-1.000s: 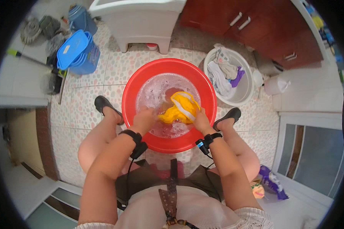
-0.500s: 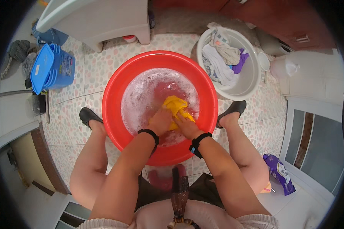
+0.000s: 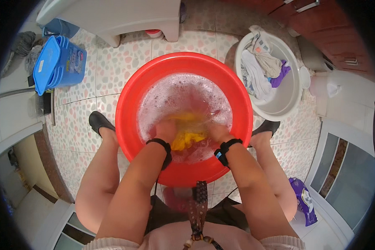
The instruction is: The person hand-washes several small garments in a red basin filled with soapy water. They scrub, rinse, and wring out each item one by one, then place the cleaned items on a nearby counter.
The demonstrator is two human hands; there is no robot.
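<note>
While both hands, left hand (image 3: 167, 130) and right hand (image 3: 216, 132), clutch the yellow cloth (image 3: 187, 136) at six o'clock in the red basin (image 3: 129, 104), rubbing fold against fold underwater probably works best.

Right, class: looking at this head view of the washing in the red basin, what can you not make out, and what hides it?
- Fingers of the left hand and right hand: under the suds and water in the red basin.
- Yellow cloth: its shape and kind, mostly submerged.
- White basin laundry: which garments, all bunched together.
- Purple packet: blurred near the picture's rim.
</note>
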